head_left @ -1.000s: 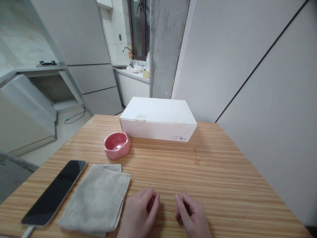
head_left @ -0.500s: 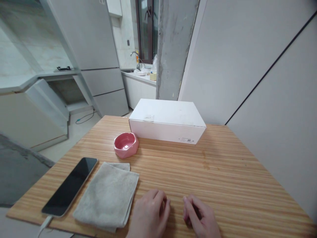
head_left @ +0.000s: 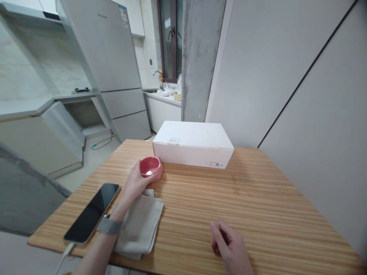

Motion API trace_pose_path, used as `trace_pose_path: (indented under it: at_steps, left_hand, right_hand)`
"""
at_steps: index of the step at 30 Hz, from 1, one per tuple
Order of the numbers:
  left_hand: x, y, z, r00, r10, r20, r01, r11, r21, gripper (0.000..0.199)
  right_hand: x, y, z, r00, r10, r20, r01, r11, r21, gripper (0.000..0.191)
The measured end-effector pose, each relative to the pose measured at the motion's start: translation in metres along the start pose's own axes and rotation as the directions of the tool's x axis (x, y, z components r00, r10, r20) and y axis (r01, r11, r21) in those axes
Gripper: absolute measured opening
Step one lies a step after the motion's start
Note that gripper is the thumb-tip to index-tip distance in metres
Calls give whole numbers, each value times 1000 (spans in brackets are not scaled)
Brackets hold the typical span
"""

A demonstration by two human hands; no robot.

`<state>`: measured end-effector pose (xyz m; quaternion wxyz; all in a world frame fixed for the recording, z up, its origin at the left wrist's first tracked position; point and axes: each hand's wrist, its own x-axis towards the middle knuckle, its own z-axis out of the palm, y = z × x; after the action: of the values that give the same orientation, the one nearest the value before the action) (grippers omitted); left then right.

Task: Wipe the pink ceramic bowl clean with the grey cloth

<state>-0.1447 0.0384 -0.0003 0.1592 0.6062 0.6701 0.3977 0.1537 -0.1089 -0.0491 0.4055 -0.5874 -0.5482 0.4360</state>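
A faceted pink bowl [head_left: 159, 170] stands upright on the wooden table, close to the front left corner of the white box. My left hand [head_left: 138, 181] is closed around its near left side, thumb along the front wall and fingers partly hidden behind the left side. The inside of the bowl is glossy and holds nothing visible. Under my left forearm, which wears a grey watch band, a folded grey cloth [head_left: 145, 225] is partly covered. My right hand [head_left: 229, 244] rests on the table at the lower right, fingers curled in, with nothing seen in them.
A black-screened phone [head_left: 93, 214] with a white cable lies left of my left forearm. The white box [head_left: 192, 154] sits at the table's back edge. Beyond the wooden table [head_left: 258, 198] are a fridge [head_left: 100, 49], a sink counter and a pale wall on the right.
My left hand has moved from beside the cloth forward and left to the bowl and taken hold of it. My right hand stays curled in about the same place. The view has tilted slightly up.
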Motion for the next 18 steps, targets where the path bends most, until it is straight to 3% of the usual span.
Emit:
trace_pose_path:
  at_steps: [2, 5, 7, 10, 13, 18]
  left_hand:
    - [0, 4, 0, 998, -58, 5, 58, 998, 17, 61]
    - [-1, 18, 5, 989, -146, -24, 146, 989, 29, 75]
    - [-4, 32, 14, 989, -146, -12, 146, 989, -13, 80]
    - [-11, 60, 32, 997, -6, 80, 19, 986, -163, 69]
    - [-22, 87, 49, 964, 198, 176, -127, 929, -347, 62]
    - [-34, 107, 66, 936, 255, 242, -151, 913, -380, 65]
  right_hand:
    - [0, 0, 0, 1000, -4, 0, 4, 1000, 2, 46]
    - [1, -1, 0, 1000, -18, 1, 18, 1000, 10, 46]
    - [1, -1, 0, 1000, -28, -1, 28, 1000, 13, 47]
    - [1, -2, 0, 1000, -25, -1, 25, 1000, 19, 47]
    - [0, -3, -1, 999, -35, 7, 35, 999, 33, 47]
    - [-3, -8, 1, 995, -77, -60, 78, 997, 11, 49]
